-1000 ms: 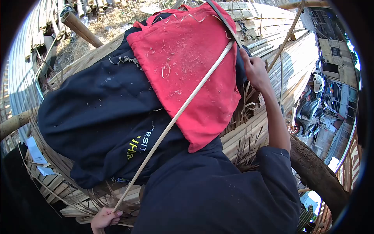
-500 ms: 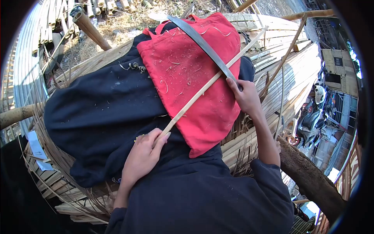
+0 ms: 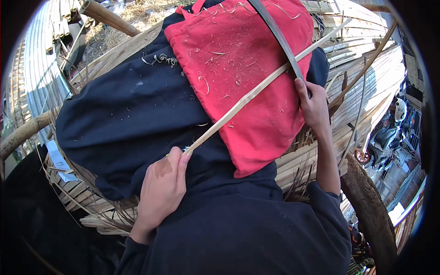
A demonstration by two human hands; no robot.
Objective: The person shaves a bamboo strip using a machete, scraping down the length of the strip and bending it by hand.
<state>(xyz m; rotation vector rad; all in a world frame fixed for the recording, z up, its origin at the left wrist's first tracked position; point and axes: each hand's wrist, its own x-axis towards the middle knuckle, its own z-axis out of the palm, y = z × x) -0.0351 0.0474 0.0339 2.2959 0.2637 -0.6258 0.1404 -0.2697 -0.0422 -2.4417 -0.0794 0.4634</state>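
Note:
My left hand (image 3: 162, 188) is closed around the near end of a pale bamboo strip (image 3: 250, 95), which slants up to the right. In my right hand (image 3: 315, 109) is a long, dark, slightly curved knife (image 3: 276, 33); its handle is mostly hidden in the fist and its tip runs out of the top of the view. The blade crosses the strip close to the right hand, touching it or nearly so. Under both lies a red cloth (image 3: 270, 119) dotted with thin curled shavings (image 3: 238, 46), spread over my dark-clothed leg (image 3: 123, 123).
Split bamboo strips (image 3: 376, 73) are stacked beneath and to the right. A thick log (image 3: 366, 201) stands at lower right, and a bamboo pole (image 3: 27, 133) juts in from the left. A motorcycle (image 3: 382, 137) is farther off at right.
The view has shifted, so the cloth and leg sit higher and more to the right. My left hand has turned, back upward, still on the strip's near end; the knife stays across the strip.

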